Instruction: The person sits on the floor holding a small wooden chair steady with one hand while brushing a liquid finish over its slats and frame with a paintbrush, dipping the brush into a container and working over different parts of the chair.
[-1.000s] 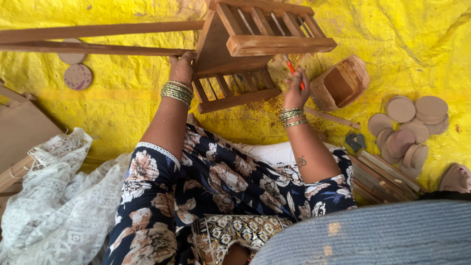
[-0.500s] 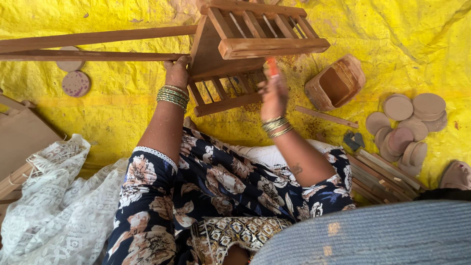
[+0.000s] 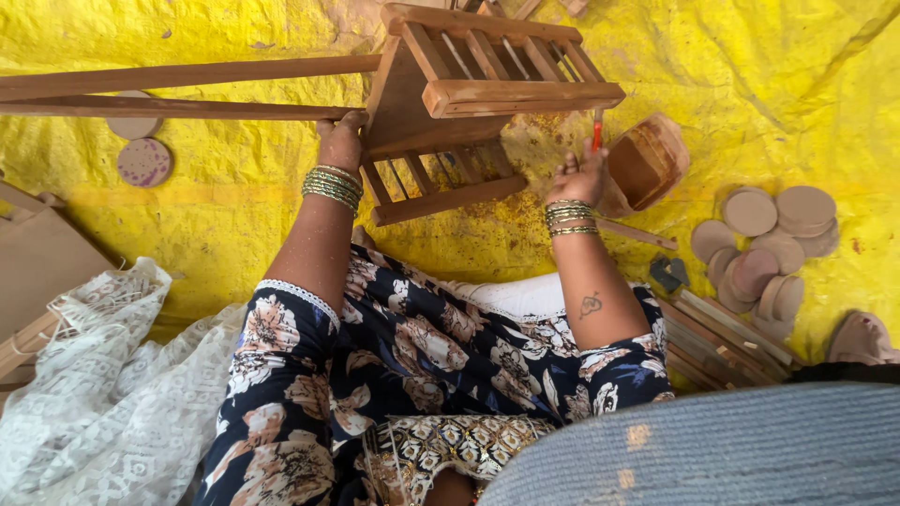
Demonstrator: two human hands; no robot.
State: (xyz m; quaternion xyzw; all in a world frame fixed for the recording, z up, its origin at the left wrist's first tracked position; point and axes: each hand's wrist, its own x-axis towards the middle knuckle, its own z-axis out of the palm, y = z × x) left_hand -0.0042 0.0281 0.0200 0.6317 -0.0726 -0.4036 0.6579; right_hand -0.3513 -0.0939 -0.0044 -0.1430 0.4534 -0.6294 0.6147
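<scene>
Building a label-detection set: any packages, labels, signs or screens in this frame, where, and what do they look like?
No labels, signs or screens visible.
Cardboard piece: left edge, on the yellow sheet, flat, plain brown; unclear whether it is a package.
Open container: beside the right hand, rounded, brown, tipped on its side.

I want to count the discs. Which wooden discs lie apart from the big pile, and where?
Two discs lie alone at the far left, under the long wooden bars. The pile lies at the right, beyond the right hand.
</scene>
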